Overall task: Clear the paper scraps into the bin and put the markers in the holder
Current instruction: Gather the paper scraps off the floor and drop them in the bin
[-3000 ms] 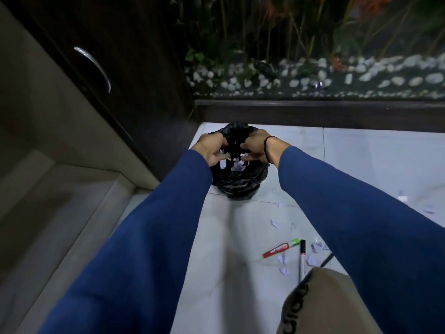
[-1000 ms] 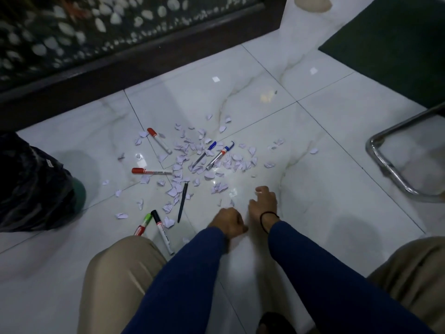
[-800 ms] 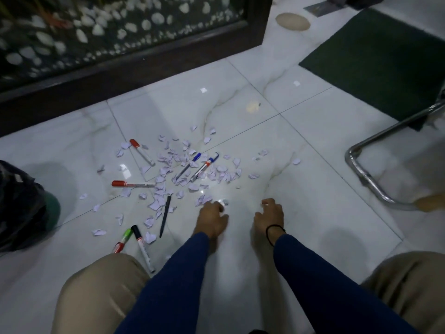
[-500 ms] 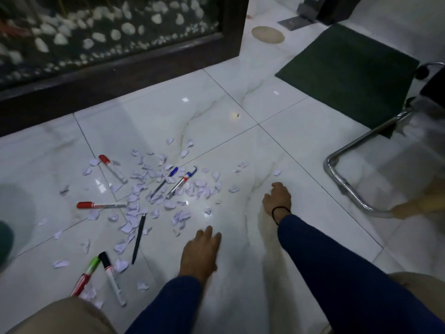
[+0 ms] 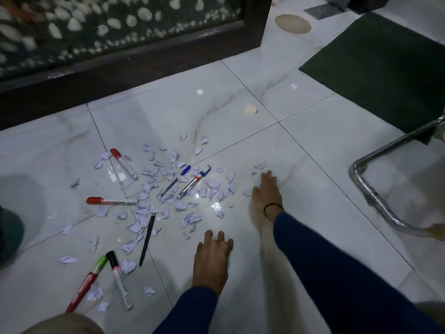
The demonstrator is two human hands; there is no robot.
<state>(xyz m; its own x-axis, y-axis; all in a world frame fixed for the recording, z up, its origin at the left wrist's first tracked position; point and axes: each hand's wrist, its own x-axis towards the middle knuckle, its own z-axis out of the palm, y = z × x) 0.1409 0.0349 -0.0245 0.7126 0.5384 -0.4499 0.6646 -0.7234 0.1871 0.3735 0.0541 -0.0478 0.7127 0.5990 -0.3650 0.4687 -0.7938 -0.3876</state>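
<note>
Pale paper scraps (image 5: pixel 168 189) lie scattered over the white marble floor (image 5: pixel 313 189). Among them lie several markers and pens: a red-capped marker (image 5: pixel 123 163), another red-capped marker (image 5: pixel 110 201), two blue-capped pens (image 5: pixel 175 180) (image 5: pixel 193 181), a black pen (image 5: pixel 147 238), a green-capped red marker (image 5: pixel 86 283) and a black-capped marker (image 5: pixel 119 279). My left hand (image 5: pixel 212 259) lies flat on the floor below the pile, fingers straight. My right hand (image 5: pixel 266 191) rests flat at the pile's right edge, fingertips near a few scraps. Neither holds anything.
A dark green bin edge (image 5: pixel 9 235) shows at the far left. A chrome chair frame (image 5: pixel 375 196) stands at the right, a dark green mat (image 5: pixel 385 68) behind it. A dark wooden ledge (image 5: pixel 120 73) with pebbles runs along the back. My knee (image 5: pixel 60 325) is at the bottom left.
The view swung from the bin to the scrap pile. Both hands came down to the floor; my right hand slid forward to the pile's right edge, my left flattened out.
</note>
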